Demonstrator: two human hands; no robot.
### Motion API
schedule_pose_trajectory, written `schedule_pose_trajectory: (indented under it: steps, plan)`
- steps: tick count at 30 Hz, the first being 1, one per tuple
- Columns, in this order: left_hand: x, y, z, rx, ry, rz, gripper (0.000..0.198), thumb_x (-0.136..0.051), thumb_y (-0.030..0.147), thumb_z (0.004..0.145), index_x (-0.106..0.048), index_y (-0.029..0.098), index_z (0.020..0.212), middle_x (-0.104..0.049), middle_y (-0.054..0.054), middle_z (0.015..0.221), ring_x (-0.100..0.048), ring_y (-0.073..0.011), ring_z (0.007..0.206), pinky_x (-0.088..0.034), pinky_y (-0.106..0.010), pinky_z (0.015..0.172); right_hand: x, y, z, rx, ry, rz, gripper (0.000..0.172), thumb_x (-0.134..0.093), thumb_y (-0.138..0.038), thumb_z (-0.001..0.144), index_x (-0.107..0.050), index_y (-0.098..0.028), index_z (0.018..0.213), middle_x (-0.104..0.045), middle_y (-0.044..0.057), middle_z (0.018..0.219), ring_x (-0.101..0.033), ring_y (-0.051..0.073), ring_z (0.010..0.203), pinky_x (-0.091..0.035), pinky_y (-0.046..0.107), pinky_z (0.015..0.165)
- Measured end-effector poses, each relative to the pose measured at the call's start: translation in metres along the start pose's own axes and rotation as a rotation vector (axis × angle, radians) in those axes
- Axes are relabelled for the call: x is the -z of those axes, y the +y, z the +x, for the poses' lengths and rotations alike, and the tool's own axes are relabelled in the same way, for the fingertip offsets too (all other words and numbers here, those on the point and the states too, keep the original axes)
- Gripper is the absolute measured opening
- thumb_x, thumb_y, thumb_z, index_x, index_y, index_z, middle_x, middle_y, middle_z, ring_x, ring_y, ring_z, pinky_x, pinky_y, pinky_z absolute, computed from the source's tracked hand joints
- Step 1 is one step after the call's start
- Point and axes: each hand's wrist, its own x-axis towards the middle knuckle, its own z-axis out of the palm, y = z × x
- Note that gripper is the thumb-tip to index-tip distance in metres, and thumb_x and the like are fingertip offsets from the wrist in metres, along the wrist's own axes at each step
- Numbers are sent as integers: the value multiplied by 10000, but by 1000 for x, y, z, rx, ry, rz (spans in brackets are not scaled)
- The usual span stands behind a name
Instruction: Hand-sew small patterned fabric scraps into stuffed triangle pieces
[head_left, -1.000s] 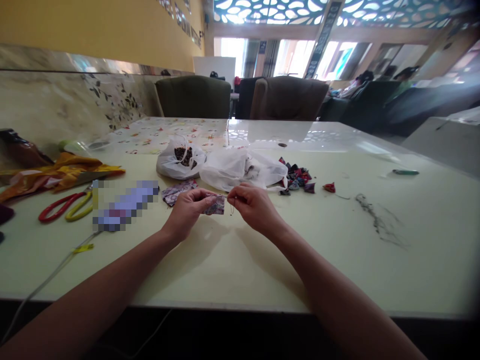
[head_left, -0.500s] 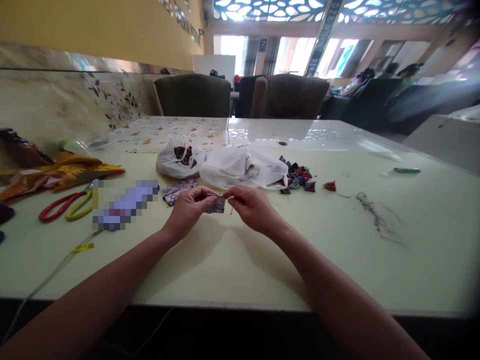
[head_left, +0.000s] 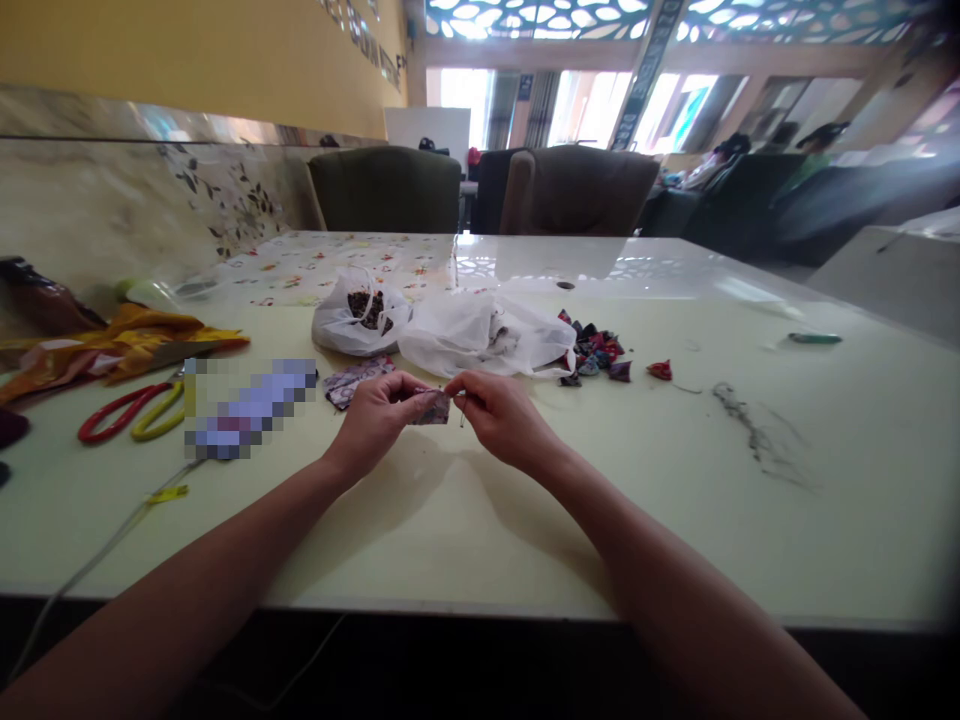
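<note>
Over the middle of the table my left hand (head_left: 379,413) is closed, pinching a small patterned cloth piece (head_left: 432,408) between thumb and fingers. Close by on its right, my right hand (head_left: 499,412) is also closed, its fingertips at the cloth's upper right corner. A thin dark thread (head_left: 462,410) hangs from those fingers; whether a needle is there too is too small to tell. Behind my left hand lies more patterned cloth (head_left: 352,380). Small stitched fabric pouches (head_left: 596,350) are heaped beyond my right hand, with a red one (head_left: 660,371) apart from them.
A plastic bag with dark bits (head_left: 360,315) and another white plastic bag (head_left: 487,338) stand behind my hands. Scissors (head_left: 135,410), a blurred-out phone-shaped item (head_left: 251,410) with a cable and orange wrapping (head_left: 142,340) lie left. Loose threads (head_left: 750,430) and a green object (head_left: 814,340) lie right.
My hands stay nearly in place. The cloth piece tilts slightly, and the thread below my right fingers has shifted a little.
</note>
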Motion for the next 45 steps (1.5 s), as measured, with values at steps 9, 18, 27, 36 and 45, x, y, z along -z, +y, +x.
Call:
schedule_pose_trajectory:
  steps: [9,18,27,36,45]
  plan:
    - [-1,-2,1,21,-3,-59,250,-812,371,701,-707,160,785,-687,-17,753,-601,-128,680,-464,-259,672,-1,1,0,12,26,30,137,-515,-98,831,-637,-159,826,-592,6,707,-481,126,650,-353,245,643]
    - [0,0,2,177,-61,-235,201,-820,316,681,-744,161,785,-685,-11,740,-570,-104,655,-434,-233,651,4,2,2,-70,-8,142,134,-551,-152,831,-683,-157,855,-567,-7,691,-456,110,623,-354,246,615]
    - [2,3,4,259,-140,-365,174,-827,273,667,-748,153,765,-676,-2,691,-571,-81,610,-435,-196,603,6,14,4,-189,-101,472,163,-620,-294,809,-710,-181,884,-584,-1,725,-454,117,648,-350,255,590]
    - [1,5,2,271,-193,-397,180,-832,263,660,-723,143,737,-664,3,664,-583,-91,600,-464,-210,602,3,14,5,-199,-102,562,153,-660,-324,780,-694,-180,818,-543,-16,669,-428,110,628,-333,256,578]
    - [-3,0,0,235,-199,-330,211,-834,308,668,-728,152,761,-696,-14,725,-622,-113,659,-485,-237,666,-6,6,1,-130,-65,476,88,-579,-248,831,-626,-181,863,-548,-26,669,-463,111,628,-360,253,597]
